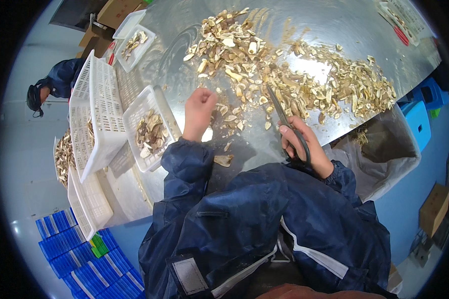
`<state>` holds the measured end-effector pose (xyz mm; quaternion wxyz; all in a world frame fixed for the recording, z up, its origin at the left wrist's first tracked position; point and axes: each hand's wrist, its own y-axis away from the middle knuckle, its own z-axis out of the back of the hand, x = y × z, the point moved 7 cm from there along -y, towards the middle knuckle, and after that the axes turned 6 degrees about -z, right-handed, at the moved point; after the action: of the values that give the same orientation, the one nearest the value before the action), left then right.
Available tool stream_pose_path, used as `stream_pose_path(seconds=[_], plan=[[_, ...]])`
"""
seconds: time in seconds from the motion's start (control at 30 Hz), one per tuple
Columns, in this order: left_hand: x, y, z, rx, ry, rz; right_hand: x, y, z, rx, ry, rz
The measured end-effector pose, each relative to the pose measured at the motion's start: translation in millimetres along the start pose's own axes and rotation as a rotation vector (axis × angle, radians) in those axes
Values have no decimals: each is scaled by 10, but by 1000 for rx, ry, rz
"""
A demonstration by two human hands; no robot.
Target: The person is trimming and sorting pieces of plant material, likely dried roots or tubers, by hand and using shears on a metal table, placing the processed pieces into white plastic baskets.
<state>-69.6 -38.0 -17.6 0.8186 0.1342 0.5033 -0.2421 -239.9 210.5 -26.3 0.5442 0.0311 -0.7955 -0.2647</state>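
My right hand (pixel 303 144) holds a pair of dark-handled scissors (pixel 278 106), its blades pointing up and left over the edge of a wide heap of dried mushroom slices (pixel 303 89). To its left, my left hand (pixel 199 112) is curled above the metal table (pixel 176 71), fingertips drawn together; whether a small piece is between them cannot be told. Beside that hand is a white plastic basket (pixel 129 123) with mushroom slices (pixel 151 132) in it. A single larger slice (pixel 223 160) lies on the table close to my jacket.
Larger white perforated baskets (pixel 104 112) stand at the left, near a person in dark blue (pixel 63 76). A small tray (pixel 138 52) holds slices at the upper left. Red-handled scissors (pixel 401 35) lie upper right. A lined bin (pixel 389 157) stands below the table's right edge.
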Motion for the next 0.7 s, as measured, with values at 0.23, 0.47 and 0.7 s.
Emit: stream_pose_path(seconds=[0.23,0.47,0.7], plan=[[-471,-9,-469,90,-344,-147,35,21,0,-4,-2,-19],[-375,-49,-588,93,-375,-251,33,24,9,7,18,4],[-93,-74,-408,136,862,433,38,29,6,21,-8,-26]])
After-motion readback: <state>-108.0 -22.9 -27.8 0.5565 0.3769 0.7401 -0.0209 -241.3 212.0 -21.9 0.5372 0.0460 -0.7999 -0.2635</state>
